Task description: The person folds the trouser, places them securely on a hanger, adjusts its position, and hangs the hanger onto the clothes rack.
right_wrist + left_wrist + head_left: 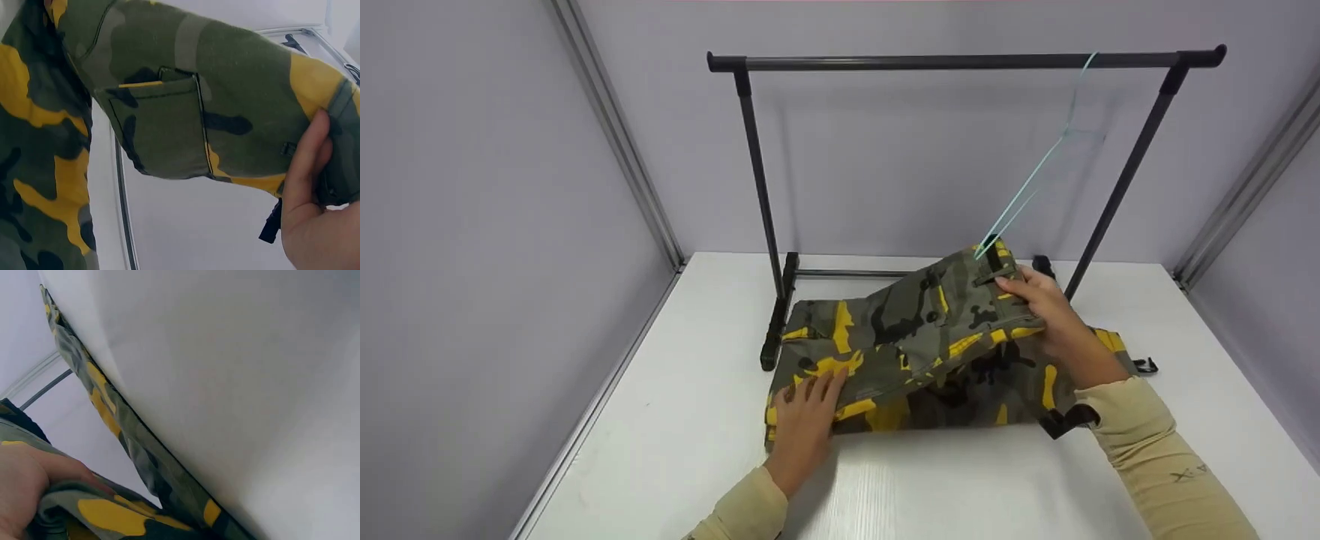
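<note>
The camouflage garment [915,330] is lying in layers on the white counter [675,450], below the rail [915,63] of the black rack [759,172]. Its upper layer is sloping from the left hand [808,412], low at the left, to the right hand [1046,304], which is holding the other end raised. So the long axis of this part is going up to the right — toward the thin turquoise hanger [1030,180], and this relation seems to me the most important one. The hanger is hanging from the rail and slanting down, and its lower corner is overlapping the raised end in the head view; whether it is passing inside the garment, I cannot tell.

The right hand is being the nearer one, just beside this corner, and its thumb and fingers are pinching the garment firmly, it appears. The left hand is resting well apart from the hanger; its fingers are bending over the near edge and seem to be gripping a fold.

The right upright [1131,165] is standing close behind the right hand, so the room there is looking narrow. The left end is lying just beside the left foot [769,352] of the rack. More open room is showing before the near edge and toward the left wall [510,225] — also above the garment, under the rail.
</note>
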Available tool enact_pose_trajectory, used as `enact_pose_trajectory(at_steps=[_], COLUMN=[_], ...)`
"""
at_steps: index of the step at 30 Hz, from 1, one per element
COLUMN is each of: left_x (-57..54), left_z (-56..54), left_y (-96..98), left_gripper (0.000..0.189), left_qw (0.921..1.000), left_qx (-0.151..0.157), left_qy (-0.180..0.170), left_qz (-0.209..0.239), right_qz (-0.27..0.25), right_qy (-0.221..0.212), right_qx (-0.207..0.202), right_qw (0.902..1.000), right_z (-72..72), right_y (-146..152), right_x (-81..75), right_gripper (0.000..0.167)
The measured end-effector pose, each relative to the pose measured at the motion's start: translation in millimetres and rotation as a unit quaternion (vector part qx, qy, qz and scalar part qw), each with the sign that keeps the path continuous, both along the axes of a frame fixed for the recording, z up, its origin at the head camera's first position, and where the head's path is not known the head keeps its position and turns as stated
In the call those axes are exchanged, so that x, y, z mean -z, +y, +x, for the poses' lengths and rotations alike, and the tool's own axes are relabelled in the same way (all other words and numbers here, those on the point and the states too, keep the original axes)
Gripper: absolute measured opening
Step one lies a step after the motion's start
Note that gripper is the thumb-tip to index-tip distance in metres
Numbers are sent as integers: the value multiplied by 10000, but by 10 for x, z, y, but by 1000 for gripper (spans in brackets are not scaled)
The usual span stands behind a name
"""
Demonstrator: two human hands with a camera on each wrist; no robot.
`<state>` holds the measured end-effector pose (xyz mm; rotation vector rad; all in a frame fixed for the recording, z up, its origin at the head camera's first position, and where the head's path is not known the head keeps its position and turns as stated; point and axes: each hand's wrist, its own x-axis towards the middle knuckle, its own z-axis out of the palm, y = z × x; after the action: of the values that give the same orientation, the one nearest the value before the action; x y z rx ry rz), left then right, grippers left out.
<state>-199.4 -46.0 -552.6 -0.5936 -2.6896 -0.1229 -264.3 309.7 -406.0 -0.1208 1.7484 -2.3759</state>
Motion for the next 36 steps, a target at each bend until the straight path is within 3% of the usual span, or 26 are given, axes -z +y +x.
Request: enact_pose_trajectory(at_steps=[7, 11, 14, 17, 23, 26, 29, 33, 36], left_x=[-49, -13, 39, 96, 175, 162, 125, 67, 39], left_z=[104, 105, 59, -5, -134, -174, -179, -168, -167], left_y=[-124, -246, -333, -400, -477, -468, -438, -375, -322], left_gripper=[89, 84, 78, 71, 50, 43, 40, 37, 38], left_qw=[9988, 9986, 9966, 9921, 9813, 9799, 9833, 9894, 9921], left_qx=[-99, -128, -133, -92, 24, 85, 42, -79, -10], left_qy=[-388, -260, -363, -807, -1475, -1391, -1050, -573, -432], left_qz=[293, 451, 732, 954, 1234, 1428, 1485, 1329, 1175], right_qz=[230, 165, -7, -68, 317, 451, 399, 189, 309], right_qy=[17, -104, -231, -323, -330, -376, -326, -222, -223], right_qx=[-42, 16, 40, 93, 135, 229, 202, -34, -110], right_qw=[9997, 9998, 9997, 9994, 9989, 9980, 9985, 9996, 9992], right_z=[1, -6, -19, -32, -32, -14, 14, 70, 110], right_y=[147, 237, 313, 358, 393, 459, 573, 780, 937], right_x=[1, -11, -30, -39, -19, -16, -6, 53, 151], right_gripper=[44, 47, 47, 47, 60, 59, 50, 46, 46])
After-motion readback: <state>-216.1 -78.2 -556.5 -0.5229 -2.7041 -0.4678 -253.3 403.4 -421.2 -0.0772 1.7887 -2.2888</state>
